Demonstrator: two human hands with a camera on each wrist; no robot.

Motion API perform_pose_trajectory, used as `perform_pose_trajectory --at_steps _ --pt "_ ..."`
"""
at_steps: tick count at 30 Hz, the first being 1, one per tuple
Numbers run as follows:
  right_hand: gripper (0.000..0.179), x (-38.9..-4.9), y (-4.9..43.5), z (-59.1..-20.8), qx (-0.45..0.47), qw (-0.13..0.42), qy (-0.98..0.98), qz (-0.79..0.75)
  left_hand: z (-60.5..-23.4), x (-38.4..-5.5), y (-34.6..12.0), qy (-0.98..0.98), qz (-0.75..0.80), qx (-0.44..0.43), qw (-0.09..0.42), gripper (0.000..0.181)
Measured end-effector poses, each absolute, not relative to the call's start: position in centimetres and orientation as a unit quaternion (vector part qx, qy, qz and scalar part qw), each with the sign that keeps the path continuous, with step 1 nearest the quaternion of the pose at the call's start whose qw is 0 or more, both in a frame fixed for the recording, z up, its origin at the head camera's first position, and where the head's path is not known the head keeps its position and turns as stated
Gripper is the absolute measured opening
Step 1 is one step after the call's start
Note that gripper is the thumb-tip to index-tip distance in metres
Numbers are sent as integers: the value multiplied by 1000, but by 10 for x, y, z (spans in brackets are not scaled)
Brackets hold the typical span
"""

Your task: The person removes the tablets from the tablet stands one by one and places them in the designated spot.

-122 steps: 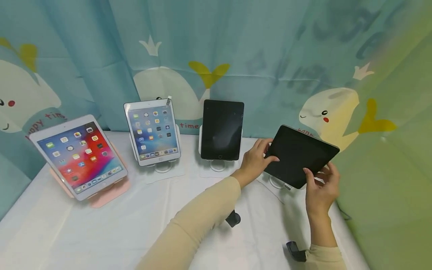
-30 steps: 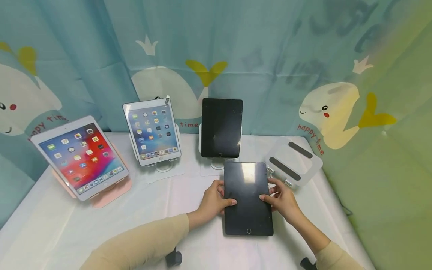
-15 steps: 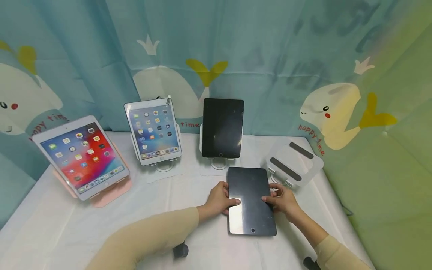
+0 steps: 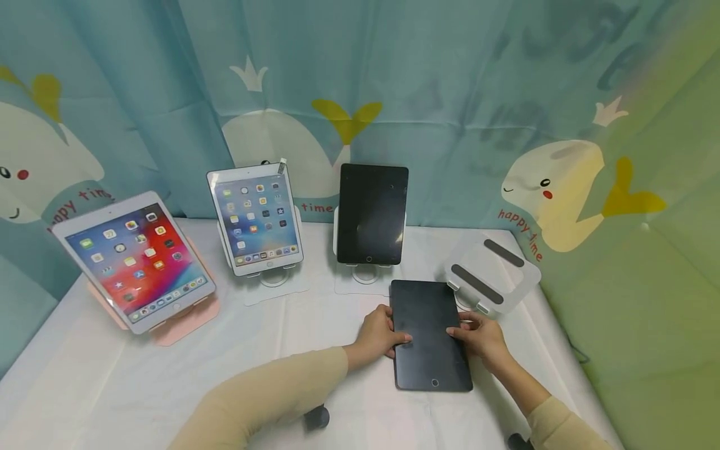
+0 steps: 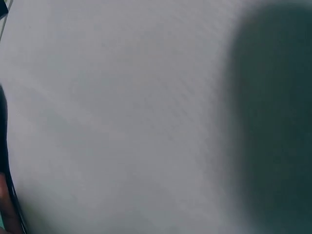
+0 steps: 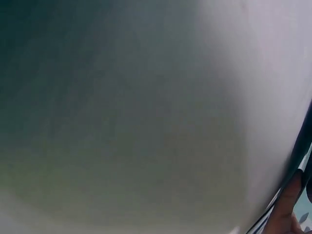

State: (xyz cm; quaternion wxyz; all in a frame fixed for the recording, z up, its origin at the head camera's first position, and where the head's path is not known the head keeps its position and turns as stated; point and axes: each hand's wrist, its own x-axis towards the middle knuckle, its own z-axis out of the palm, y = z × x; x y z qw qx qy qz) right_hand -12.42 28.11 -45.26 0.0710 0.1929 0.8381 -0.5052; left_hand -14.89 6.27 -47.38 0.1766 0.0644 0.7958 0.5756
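A black tablet [image 4: 430, 359] is between my two hands in the head view, its screen dark and its round button toward me. My left hand [image 4: 378, 335] grips its left edge, the thumb on the front and the fingers behind. On the opposite edge my right hand [image 4: 482, 337] pinches it the same way. Just beyond the tablet's upper right corner stands a white tablet stand [image 4: 520, 281] with two dark grip strips and nothing on it. The wrist views show mostly the white cloth, with the tablet's edge and a finger at the border.
Along the back, another dark tablet [image 4: 371, 212] and a lit white-framed tablet [image 4: 259, 219] lean on white stands. At left, a larger lit tablet [image 4: 135, 262] rests on a pink stand [image 4: 185, 322]. A whale-print curtain [image 4: 439, 94] hangs behind the white-covered table [image 4: 225, 369].
The black tablet has come off the right-hand stand and down toward me, held by both hands. Over the last second it has shifted slightly right, leaving the stand bare.
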Motion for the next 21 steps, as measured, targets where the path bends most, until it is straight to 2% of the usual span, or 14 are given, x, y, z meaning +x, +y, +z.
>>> perform_pose_trajectory --at_steps 7,13,21 --pt "51 -123 289 -455 178 53 861 -473 -471 -146 70 798 574 65 172 58" --pt "51 -121 290 -455 155 38 888 -432 -468 -146 69 795 572 63 193 52" --pt "49 -120 293 -448 124 31 918 -375 -460 -142 67 791 569 63 217 55"
